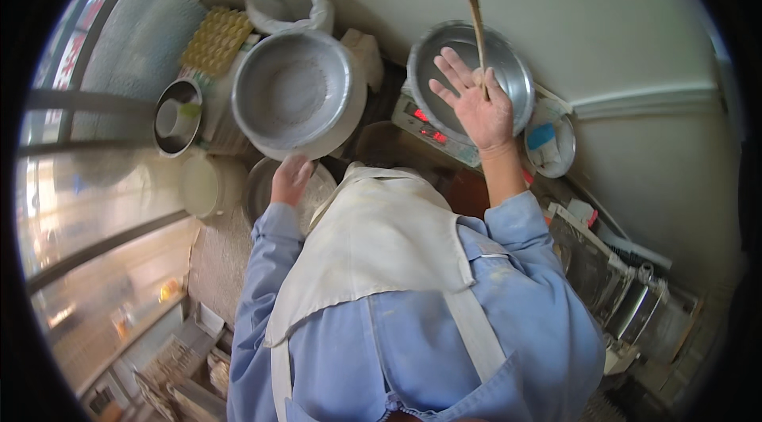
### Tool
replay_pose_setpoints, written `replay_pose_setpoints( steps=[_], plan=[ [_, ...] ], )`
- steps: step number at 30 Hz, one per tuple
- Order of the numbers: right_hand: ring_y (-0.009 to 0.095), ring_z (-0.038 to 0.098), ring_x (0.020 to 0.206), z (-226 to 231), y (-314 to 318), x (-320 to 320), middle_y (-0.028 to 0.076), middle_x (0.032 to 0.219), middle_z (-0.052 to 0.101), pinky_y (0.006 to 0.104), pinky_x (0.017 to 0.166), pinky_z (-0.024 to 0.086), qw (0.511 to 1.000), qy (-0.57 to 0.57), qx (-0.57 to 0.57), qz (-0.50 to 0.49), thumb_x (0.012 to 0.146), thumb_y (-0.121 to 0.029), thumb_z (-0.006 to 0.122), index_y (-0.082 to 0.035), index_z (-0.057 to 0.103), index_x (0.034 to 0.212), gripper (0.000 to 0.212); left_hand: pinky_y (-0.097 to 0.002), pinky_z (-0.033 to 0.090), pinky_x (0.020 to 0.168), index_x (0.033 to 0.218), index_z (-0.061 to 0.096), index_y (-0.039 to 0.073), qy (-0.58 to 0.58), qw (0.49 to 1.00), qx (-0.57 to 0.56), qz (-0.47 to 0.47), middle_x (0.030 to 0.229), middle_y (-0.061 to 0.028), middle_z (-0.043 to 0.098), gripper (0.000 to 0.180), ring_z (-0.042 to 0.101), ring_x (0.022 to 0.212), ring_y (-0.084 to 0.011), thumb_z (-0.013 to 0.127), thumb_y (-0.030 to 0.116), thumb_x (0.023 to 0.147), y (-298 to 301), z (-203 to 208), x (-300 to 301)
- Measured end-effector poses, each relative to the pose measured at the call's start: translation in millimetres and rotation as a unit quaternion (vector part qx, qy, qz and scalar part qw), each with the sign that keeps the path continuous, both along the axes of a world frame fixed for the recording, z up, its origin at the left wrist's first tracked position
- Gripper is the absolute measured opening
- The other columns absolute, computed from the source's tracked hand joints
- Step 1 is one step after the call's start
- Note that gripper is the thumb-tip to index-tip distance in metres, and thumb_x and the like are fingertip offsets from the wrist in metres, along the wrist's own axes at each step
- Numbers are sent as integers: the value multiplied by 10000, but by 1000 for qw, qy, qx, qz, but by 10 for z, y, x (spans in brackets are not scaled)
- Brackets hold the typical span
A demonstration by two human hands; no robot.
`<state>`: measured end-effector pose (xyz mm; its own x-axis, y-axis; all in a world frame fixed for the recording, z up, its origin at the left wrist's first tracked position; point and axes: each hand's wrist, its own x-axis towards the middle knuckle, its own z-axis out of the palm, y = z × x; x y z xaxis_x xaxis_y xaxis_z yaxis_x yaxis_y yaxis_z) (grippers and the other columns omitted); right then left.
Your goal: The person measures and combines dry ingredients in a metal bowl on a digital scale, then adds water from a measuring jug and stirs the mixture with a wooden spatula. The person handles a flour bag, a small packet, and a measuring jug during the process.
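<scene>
My right hand (480, 109) is raised over the wide metal basin (429, 53) at the back right. Its thumb and forefinger pinch a long, thin brown stick (479, 21) with a flattened, darker upper end, while the other fingers spread apart. That basin rests on a scale (444, 143) with lit red digits. Lower and to the left, my left hand (292, 179) hovers near the front of a second metal basin (290, 89), its fingers loosely apart and holding nothing I can see. Under it lies a round pan (317, 188), partly hidden by my apron.
Behind the left basin stands a white lined bin (290, 1). Yellow egg trays (216, 40) and a small metal bowl (163, 136) holding a white cup sit beside it. A bowl with a blue item (563, 148) is at right, above a metal roller machine (635, 311). Windows line the left.
</scene>
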<state>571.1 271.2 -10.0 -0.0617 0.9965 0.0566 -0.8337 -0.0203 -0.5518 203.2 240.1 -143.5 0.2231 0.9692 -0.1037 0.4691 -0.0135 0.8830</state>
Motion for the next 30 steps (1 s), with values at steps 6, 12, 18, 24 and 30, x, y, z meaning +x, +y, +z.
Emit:
replay_pose_setpoints(
  steps=[6, 12, 18, 24, 30],
  plan=[
    [68, 416, 471, -10, -196, 314, 6, 577, 467, 189, 436, 346, 885, -394, -154, -194, 862, -184, 514, -9, 546, 829, 181, -296, 456, 715, 985, 542, 0, -7, 995, -82, 55, 914, -125, 601, 262, 585, 827, -181, 576, 175, 794, -167, -57, 54],
    [95, 433, 488, -261, -439, 1117, 17, 581, 499, 229, 462, 360, 776, -504, -236, -297, 831, -196, 532, 20, 580, 824, 221, -283, 456, 678, 949, 577, 13, 204, 936, -263, 113, 813, -59, 610, 261, 581, 765, -165, 558, 228, 803, -1086, -1066, -661],
    [383, 553, 661, -849, -229, 1534, 219, 693, 583, 429, 643, 440, 472, -811, -205, -277, 804, -255, 442, 43, 591, 748, 338, -300, 466, 642, 849, 632, 25, 243, 897, -341, 142, 759, -132, 636, 279, 606, 699, -188, 601, 280, 742, -2038, -1630, -986],
    [430, 544, 800, -1125, 229, 1590, 269, 796, 575, 476, 751, 419, 399, -853, -220, -254, 807, -254, 388, 42, 587, 718, 367, -279, 470, 652, 909, 617, -2, -17, 888, -342, 305, 812, -111, 644, 281, 601, 722, -143, 607, 241, 770, -2318, -1984, -944],
    [429, 547, 806, -1260, 860, 1455, 273, 805, 575, 481, 758, 420, 424, -858, -191, -218, 815, -257, 378, 34, 592, 742, 368, -258, 470, 648, 926, 602, -19, 4, 912, -274, 306, 816, -94, 640, 257, 588, 725, -121, 609, 195, 784, -2591, -1917, -865]
  ],
)
